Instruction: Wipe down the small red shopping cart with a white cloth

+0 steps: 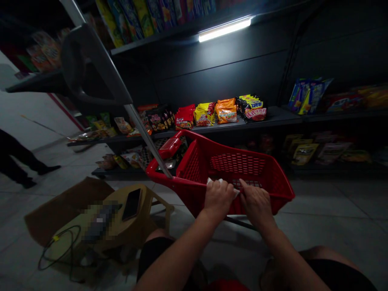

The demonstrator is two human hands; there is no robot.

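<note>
A red plastic shopping basket with a long metal handle stands tilted on the floor in front of me. My left hand is closed on a white cloth pressed against the basket's near rim. My right hand grips the same rim just to the right, fingers curled over the edge. The basket's inside looks empty from here.
Dark shelves hold snack packets behind the basket. A small stool at the left carries a phone and a cable. Flat cardboard lies on the floor. Another person's legs stand far left.
</note>
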